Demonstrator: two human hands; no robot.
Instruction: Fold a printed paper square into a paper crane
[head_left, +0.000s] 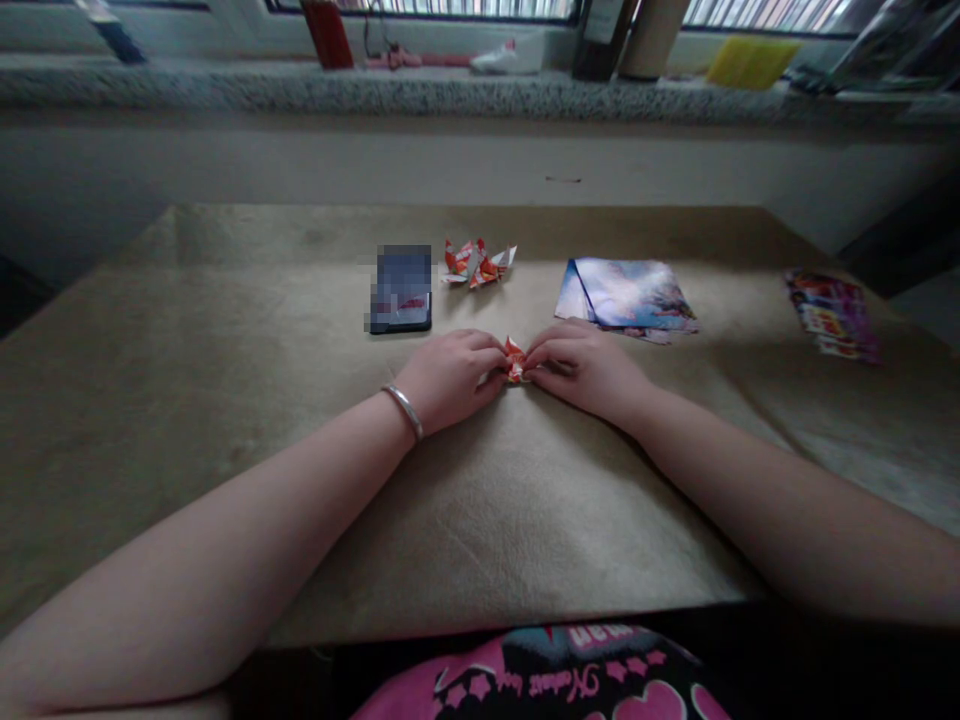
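Note:
A small folded piece of red-and-white patterned paper [515, 362] is pinched between my two hands, low over the middle of the table. My left hand [456, 375], with a silver bangle at the wrist, grips its left side with closed fingertips. On the opposite side, my right hand [589, 365] has its thumb and fingers pressed together on the paper. My fingertips hide part of its shape. Just beyond my hands lie several folded paper pieces [478, 264] in the same red-and-white pattern, clustered with pointed tips sticking up.
A phone [403, 290] lies left of the folded pieces. Right of them is a stack of bluish printed sheets [634, 293], and farther right some purple-red printed papers [834, 315]. A tan cover drapes the table [480, 520]. Behind it, a granite windowsill [247, 95] holds assorted items.

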